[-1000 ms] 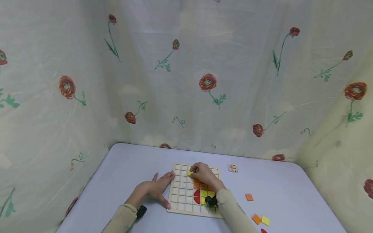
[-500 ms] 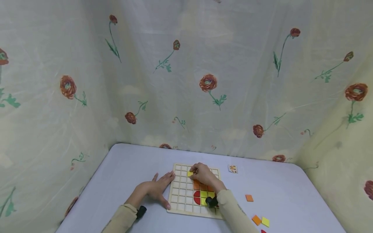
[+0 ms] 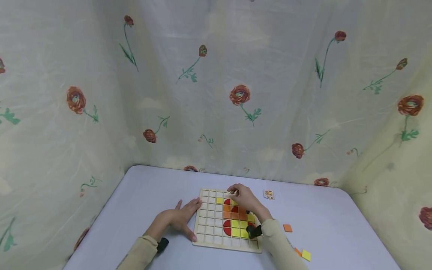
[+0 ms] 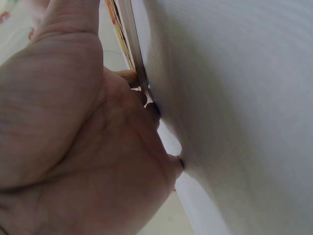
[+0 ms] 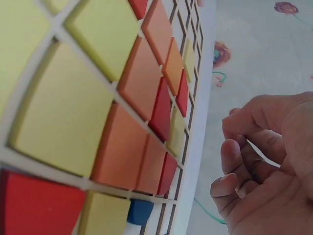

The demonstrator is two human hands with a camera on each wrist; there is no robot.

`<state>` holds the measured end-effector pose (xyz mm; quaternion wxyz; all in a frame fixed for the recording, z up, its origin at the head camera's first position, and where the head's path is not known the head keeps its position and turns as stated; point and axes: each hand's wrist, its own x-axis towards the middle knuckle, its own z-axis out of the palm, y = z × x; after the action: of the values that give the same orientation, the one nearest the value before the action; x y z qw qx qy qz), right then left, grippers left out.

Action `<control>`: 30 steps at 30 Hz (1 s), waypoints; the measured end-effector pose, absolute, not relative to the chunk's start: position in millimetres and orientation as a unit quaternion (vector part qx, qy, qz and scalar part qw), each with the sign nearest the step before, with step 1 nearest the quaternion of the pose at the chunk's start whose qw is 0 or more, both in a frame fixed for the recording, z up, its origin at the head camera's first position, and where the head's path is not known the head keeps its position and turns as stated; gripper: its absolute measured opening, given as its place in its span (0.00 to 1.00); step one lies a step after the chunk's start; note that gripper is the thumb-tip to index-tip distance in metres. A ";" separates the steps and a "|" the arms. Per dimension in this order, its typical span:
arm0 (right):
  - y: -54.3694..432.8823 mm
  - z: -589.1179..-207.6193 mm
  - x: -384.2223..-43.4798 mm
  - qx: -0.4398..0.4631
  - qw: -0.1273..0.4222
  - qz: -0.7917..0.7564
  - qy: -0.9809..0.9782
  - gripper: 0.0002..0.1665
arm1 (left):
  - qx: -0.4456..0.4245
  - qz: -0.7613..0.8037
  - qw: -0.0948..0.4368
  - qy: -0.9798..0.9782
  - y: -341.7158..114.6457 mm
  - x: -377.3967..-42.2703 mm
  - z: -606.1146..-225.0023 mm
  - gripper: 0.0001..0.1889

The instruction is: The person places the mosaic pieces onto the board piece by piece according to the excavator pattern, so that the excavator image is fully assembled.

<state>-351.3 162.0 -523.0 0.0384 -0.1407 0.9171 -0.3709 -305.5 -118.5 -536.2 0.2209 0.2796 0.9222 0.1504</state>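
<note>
A wooden grid board lies on the table, its right part filled with yellow, orange and red tiles. One yellow tile sits in a cell near the top, left of the other tiles. My left hand is spread along the board's left side, fingertips and thumb at its edge. Over the upper right of the board is my right hand, fingers loosely bent and holding nothing. In the right wrist view, a red tile and a small blue piece sit in the near row. Part of the board is hidden under the right hand and wrist.
Right of the board lie a loose orange tile and a yellow tile, with another orange tile partly behind the right sleeve. A small printed card lies at the back right. A flowered curtain surrounds the table.
My right hand has let go of the yellow tile, which stays in its cell, and has moved up and to the right. The left hand keeps its place.
</note>
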 end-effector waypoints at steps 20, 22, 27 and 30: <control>293.5 -519.3 -289.8 -0.059 0.143 -0.321 0.934 0.23 | 0.283 0.163 0.228 0.917 -120.4 -306.4 -538.4 0.66; 307.5 -521.9 -282.6 -0.066 0.140 -0.310 0.938 0.24 | 0.285 0.166 0.227 0.916 -121.1 -306.2 -539.1 0.66; 328.7 -527.4 -272.8 -0.067 0.113 -0.298 0.945 0.21 | 0.284 0.168 0.220 0.918 -121.1 -304.9 -539.3 0.66; 335.5 -527.5 -271.5 -0.041 0.106 -0.308 0.945 0.19 | 0.287 0.167 0.219 0.918 -118.5 -305.2 -538.6 0.66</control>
<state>-271.5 335.5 -527.5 0.1060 -0.0406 0.9445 -0.3082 -305.2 -118.5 -538.6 0.2186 0.2867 0.9176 0.1673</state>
